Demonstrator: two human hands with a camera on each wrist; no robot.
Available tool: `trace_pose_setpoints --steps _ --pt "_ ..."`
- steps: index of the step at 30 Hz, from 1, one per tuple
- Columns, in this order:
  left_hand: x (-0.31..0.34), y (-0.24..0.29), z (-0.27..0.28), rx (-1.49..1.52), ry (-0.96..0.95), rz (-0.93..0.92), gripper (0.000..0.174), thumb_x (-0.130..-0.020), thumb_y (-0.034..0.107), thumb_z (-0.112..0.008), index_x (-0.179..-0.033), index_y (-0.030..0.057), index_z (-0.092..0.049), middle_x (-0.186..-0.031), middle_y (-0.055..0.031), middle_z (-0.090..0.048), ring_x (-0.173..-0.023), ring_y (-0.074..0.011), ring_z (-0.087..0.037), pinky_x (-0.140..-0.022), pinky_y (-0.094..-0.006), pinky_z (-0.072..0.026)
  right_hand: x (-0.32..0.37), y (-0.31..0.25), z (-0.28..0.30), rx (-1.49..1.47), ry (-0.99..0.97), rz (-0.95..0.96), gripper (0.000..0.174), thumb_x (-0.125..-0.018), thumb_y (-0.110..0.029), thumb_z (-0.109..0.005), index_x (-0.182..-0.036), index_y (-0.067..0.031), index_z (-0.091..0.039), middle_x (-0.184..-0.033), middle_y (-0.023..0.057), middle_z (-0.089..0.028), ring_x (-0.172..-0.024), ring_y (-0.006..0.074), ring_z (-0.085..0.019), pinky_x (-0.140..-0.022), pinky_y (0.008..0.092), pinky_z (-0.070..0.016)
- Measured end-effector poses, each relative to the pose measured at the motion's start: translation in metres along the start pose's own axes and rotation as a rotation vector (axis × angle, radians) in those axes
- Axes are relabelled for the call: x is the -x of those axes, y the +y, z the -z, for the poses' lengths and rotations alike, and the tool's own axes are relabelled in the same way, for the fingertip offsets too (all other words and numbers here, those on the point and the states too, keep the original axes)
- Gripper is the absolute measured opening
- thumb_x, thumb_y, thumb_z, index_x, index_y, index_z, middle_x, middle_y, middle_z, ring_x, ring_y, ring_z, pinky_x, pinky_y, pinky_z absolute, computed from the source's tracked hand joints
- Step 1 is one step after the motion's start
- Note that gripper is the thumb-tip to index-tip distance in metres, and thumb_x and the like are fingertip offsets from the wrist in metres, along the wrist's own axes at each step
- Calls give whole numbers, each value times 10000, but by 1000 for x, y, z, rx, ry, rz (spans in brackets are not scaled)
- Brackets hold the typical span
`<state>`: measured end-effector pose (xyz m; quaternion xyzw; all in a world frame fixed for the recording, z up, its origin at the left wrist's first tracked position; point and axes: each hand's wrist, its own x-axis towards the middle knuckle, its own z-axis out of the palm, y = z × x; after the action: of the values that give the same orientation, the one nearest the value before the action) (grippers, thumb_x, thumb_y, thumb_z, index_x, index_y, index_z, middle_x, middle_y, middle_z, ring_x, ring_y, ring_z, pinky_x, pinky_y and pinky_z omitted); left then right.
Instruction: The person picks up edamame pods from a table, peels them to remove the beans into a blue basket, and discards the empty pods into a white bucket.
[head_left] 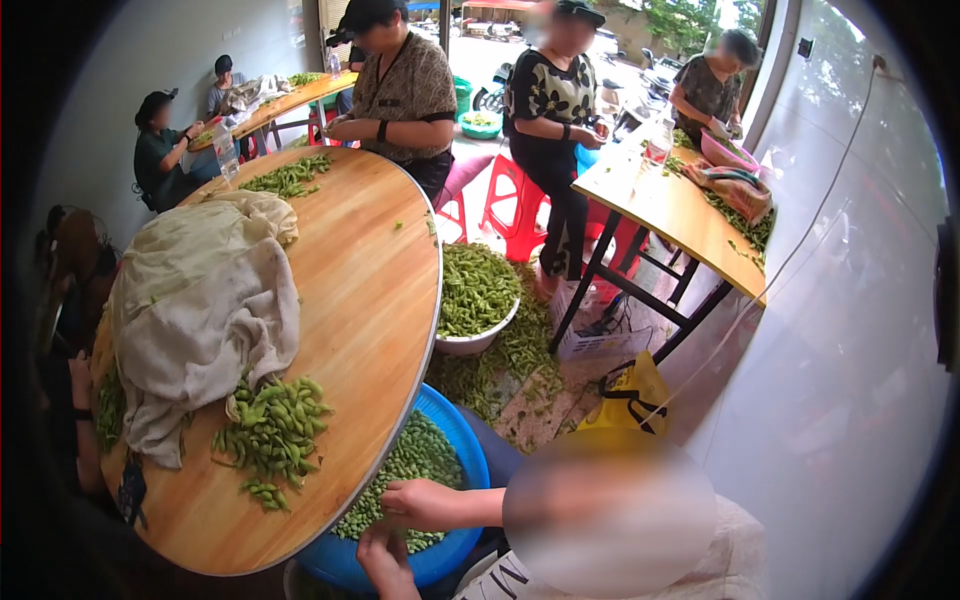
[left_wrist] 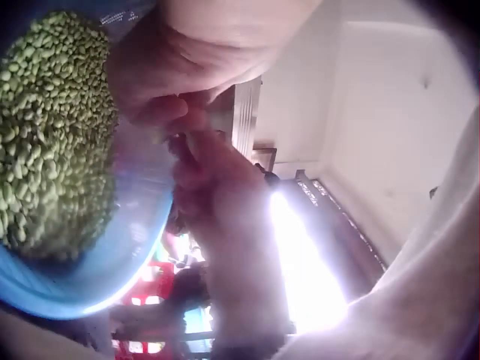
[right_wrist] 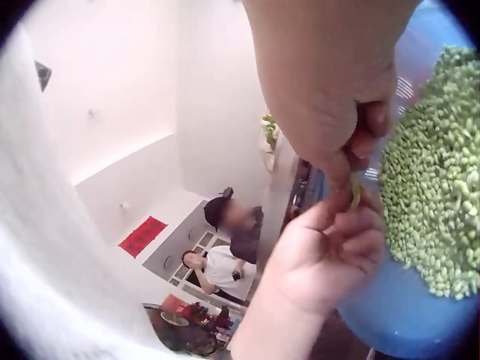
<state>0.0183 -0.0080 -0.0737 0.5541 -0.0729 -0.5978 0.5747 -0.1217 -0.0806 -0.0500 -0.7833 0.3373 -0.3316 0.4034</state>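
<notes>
Both hands meet over a blue basin [head_left: 478, 440] of shelled green soybeans [head_left: 425, 455]. The right hand [head_left: 428, 504] reaches in from the right, its fingers curled. Just below it is the left hand [head_left: 385, 560], thumb and fingers drawn together. In the right wrist view a small green soybean pod [right_wrist: 355, 189] is pinched between the fingertips of the right hand [right_wrist: 326, 90] and the left hand [right_wrist: 322, 251]. The left wrist view has the left hand [left_wrist: 217, 45] and right hand [left_wrist: 225, 195] touching at the fingertips, with the pod mostly hidden.
The round wooden table [head_left: 360, 300] overhangs the basin. On it are a pile of soybean pods [head_left: 272, 428] and a bundled cloth [head_left: 210, 310]. A white basin [head_left: 475, 343] of pods stands on the floor beyond. Several people work at other tables; a yellow bag [head_left: 630, 395] lies right.
</notes>
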Motion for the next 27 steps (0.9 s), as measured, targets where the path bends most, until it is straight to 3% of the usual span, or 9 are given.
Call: trace_pose_setpoints --steps 5,8,12,18,20,22,23,26,27 --pt "6 2 -5 149 -104 89 45 -800 63 -543 -826 45 -575 -727 -21 -561 -602 -83 -513 -477 -184 -385 2 7 -1 -151 -161 -80 223 -727 -178 -652 -692 -14 -504 -590 147 -492 -524 280 -478 -517 370 -410" --pt "7 -6 9 247 -128 98 75 -807 43 -534 -854 24 -589 -765 -29 -581 -629 -93 -533 -486 -203 -399 -4 -3 0 -41 -279 -229 153 -700 -161 -641 -780 -32 -621 -660 155 -581 -555 235 -564 -532 329 -463" --pt "23 -3 13 76 -30 -24 54 -796 49 -566 -823 12 -594 -690 -32 -587 -542 -111 -548 -487 -222 -421 -6 -13 -16 -17 -294 -192 138 -672 -129 -604 -696 -3 -554 -594 205 -520 -542 368 -528 -503 375 -440" --pt "51 30 87 -211 381 -429 125 -803 29 -574 -925 6 -586 -763 -66 -601 -539 -95 -550 -452 -190 -419 -20 -37 14 314 -320 60 100 -683 -76 -571 -771 -37 -596 -758 178 -545 -663 351 -550 -614 433 -455" --pt "50 32 132 -463 629 -496 248 -758 4 -597 -1004 -4 -572 -900 -129 -598 -685 -203 -598 -579 -283 -492 -39 -65 31 273 -400 72 85 -712 -106 -581 -753 -31 -581 -743 170 -543 -670 349 -549 -611 433 -451" --pt "58 38 164 -1239 765 -576 371 -705 2 -622 -1070 4 -556 -1041 -204 -558 -870 -320 -575 -765 -373 -473 -62 -88 29 236 -332 72 121 -730 -145 -594 -744 -27 -572 -749 168 -544 -676 348 -550 -613 434 -450" --pt "64 40 163 -1381 849 -474 391 -679 18 -631 -1064 4 -564 -1064 -246 -544 -987 -377 -519 -872 -414 -401 -74 -95 24 217 -298 73 144 -738 -165 -600 -740 -24 -567 -751 167 -545 -679 348 -551 -614 434 -450" --pt "61 52 158 -1104 671 -478 315 -726 32 -609 -1037 -8 -580 -1001 -216 -588 -863 -303 -596 -754 -366 -463 -112 -94 -8 382 -205 118 204 -749 -214 -611 -742 -14 -566 -754 168 -545 -680 354 -550 -612 441 -448" --pt "67 66 128 -737 579 -410 218 -773 46 -585 -980 -20 -600 -868 -153 -632 -648 -206 -611 -609 -285 -479 -118 -92 -19 457 -204 89 208 -745 -215 -611 -744 -12 -565 -757 170 -546 -683 357 -552 -614 440 -449"
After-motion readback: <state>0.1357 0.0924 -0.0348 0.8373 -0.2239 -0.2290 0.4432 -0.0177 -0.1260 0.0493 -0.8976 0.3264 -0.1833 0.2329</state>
